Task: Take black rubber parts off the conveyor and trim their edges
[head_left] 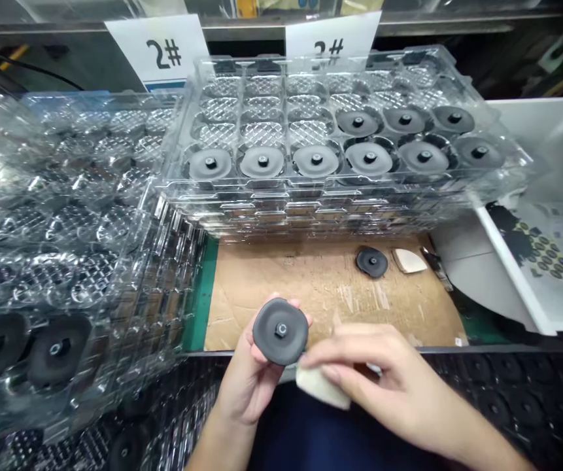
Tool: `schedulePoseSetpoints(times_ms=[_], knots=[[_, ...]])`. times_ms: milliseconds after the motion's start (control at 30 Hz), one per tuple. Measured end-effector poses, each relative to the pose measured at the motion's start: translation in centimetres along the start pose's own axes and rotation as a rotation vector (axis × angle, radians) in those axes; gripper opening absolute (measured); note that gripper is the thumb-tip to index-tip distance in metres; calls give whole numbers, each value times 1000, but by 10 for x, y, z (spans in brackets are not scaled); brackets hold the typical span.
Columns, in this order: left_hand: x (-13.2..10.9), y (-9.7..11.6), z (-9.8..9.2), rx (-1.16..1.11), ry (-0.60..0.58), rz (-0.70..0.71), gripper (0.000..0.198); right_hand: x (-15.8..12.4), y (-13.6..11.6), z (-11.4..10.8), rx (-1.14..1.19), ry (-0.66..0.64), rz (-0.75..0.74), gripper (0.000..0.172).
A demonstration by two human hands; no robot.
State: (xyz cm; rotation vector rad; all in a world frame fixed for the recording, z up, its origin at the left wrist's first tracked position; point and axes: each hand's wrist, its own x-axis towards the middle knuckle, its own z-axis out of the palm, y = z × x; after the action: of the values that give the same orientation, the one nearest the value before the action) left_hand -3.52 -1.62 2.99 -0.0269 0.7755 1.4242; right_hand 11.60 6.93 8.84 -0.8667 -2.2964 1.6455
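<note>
My left hand (pixel 252 386) holds a round black disc (pixel 291 340) with a small hub at its centre, face up over the near edge of the cardboard. Pinched between the thumb and fingers of my right hand (pixel 379 373) is a cream-coloured pad (pixel 323 387), close to the disc's lower right rim. Whether the pad touches the rim I cannot tell. Farther back on the cardboard (pixel 261 275) lie another black disc (pixel 372 261) and a second cream pad (pixel 409 261).
Stacked clear trays (pixel 305 186) with black discs stand behind the cardboard. More clear trays (pixel 129 261) rise at the left. A white bin (pixel 516 268) on the right holds small dark parts. Signs reading 2# (pixel 163 52) stand at the back. Further discs in trays sit below the bench edge.
</note>
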Motion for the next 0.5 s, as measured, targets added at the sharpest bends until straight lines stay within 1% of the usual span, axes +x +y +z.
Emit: schedulePoseSetpoints(times_ms=[33,67,100,200,267,300,367,400,500], knots=[[0,0,-1,-15,-19,-11,48,-5,5,-1,100,-58,29,19],[0,0,-1,-26,-31,-14,47,-9,11,-1,175,-69,51,18],[0,0,0,-33,-49,-12,48,-12,16,-1,226,-41,71,18],[-1,-1,4,-46,-76,16,50,-16,28,-1,284,170,147,17],[-2,-3,8,-50,-64,25,49,-15,28,-2,246,325,175,17],[-2,-4,9,-47,-54,24,48,-13,25,-2,209,391,164,18],[-2,-6,11,-34,-24,28,46,-9,15,-1,120,477,82,21],[-2,-8,12,-23,-4,30,45,-5,9,1,68,481,11,23],[-2,-10,12,5,53,26,43,5,-8,12,-123,410,-247,27]])
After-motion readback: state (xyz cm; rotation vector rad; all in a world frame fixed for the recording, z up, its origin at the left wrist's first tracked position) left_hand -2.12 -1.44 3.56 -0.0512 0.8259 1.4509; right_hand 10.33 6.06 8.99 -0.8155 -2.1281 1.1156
